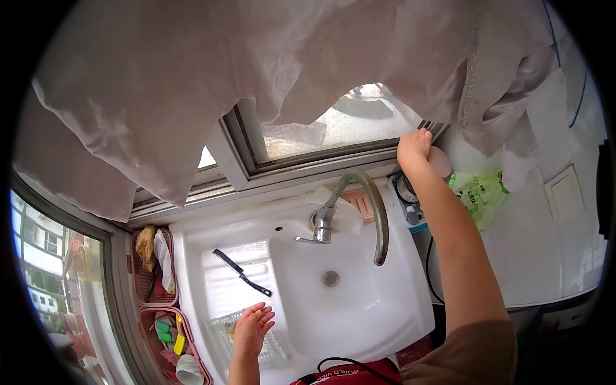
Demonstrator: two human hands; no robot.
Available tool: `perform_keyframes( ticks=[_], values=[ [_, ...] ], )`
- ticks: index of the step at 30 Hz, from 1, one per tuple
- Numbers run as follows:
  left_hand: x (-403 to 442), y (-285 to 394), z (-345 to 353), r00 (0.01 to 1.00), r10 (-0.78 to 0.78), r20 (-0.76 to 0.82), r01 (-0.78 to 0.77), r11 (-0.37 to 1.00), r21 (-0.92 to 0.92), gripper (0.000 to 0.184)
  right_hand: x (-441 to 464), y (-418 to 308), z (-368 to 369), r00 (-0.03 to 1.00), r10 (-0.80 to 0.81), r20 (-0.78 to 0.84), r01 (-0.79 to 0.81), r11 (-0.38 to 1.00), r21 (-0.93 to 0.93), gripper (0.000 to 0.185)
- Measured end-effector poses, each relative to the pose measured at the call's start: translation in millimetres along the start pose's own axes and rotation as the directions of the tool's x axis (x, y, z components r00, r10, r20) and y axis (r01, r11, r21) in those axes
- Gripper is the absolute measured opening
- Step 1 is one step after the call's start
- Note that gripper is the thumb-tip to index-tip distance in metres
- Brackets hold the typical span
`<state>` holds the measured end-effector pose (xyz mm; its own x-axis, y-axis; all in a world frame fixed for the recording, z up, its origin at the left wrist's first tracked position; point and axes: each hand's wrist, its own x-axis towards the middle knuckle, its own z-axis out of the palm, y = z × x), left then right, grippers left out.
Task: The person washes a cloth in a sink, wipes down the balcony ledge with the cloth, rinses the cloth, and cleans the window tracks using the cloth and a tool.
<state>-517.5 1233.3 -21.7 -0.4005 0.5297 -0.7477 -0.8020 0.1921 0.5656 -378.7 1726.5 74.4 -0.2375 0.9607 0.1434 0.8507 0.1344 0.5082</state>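
My right hand (416, 146) reaches up to the lower right corner of the window frame (333, 158), its fingers curled against the frame's edge. Low on the left, my left hand (255, 326) hovers over the sink's ribbed ledge with nothing in it, fingers loosely apart. Just beyond those fingers lies a slim black brush (242, 272), slanted on the ledge of the white sink (359, 321). Beneath the left hand is a clear ridged tray (273, 350), partly covered by the hand. A curved faucet (372, 205) rises between the two arms.
Two pink baskets (174, 308) at the left hold sponges, cloths and cleaning items. Right of the sink are a caddy (410, 208) with containers and a green plastic bag (480, 192) on a white surface. A pale curtain (256, 45) hangs over the window.
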Motion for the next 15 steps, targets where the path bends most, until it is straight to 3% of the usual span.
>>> perform_keyframes(
  ticks=[5, 7, 9, 11, 12, 13, 14, 15],
  values=[
    [-15, -10, -23, 0.999, 0.017, -0.051, -0.023, 0.994, -0.110, 0.027, -8, -15, -10, 0.993, 0.119, 0.001, -0.117, 0.980, 0.163, 0.020],
    [-17, -20, -22, 0.997, 0.002, -0.078, -0.012, 0.992, -0.123, 0.027, -29, -24, -20, 1.000, -0.010, -0.019, 0.015, 0.951, 0.308, 0.018],
    [-17, -23, -21, 0.998, -0.027, -0.059, 0.021, 0.995, -0.099, 0.029, -48, -49, -17, 0.960, -0.166, -0.224, 0.239, 0.904, 0.355, 0.014],
    [-20, -21, -14, 0.999, -0.004, -0.049, 0.001, 0.998, -0.069, 0.032, -59, -64, -17, 0.811, -0.379, -0.446, 0.572, 0.675, 0.466, 0.010],
    [-21, -15, -6, 1.000, 0.026, -0.008, -0.026, 0.997, -0.070, 0.030, -58, -71, -21, 0.805, -0.378, -0.457, 0.580, 0.663, 0.472, 0.010],
    [-22, -11, 1, 0.998, 0.057, 0.031, -0.055, 0.996, -0.077, 0.028, -56, -77, -27, 0.548, -0.505, -0.667, 0.819, 0.487, 0.305, 0.008],
    [-23, -7, 7, 0.997, 0.071, 0.015, -0.069, 0.994, -0.083, 0.028, -55, -85, -32, 0.224, -0.556, -0.800, 0.958, 0.277, 0.076, 0.007],
    [-25, -4, 12, 0.996, 0.091, 0.017, -0.090, 0.993, -0.076, 0.027, -55, -91, -40, 0.208, -0.551, -0.808, 0.963, 0.258, 0.072, 0.007]
  ],
)
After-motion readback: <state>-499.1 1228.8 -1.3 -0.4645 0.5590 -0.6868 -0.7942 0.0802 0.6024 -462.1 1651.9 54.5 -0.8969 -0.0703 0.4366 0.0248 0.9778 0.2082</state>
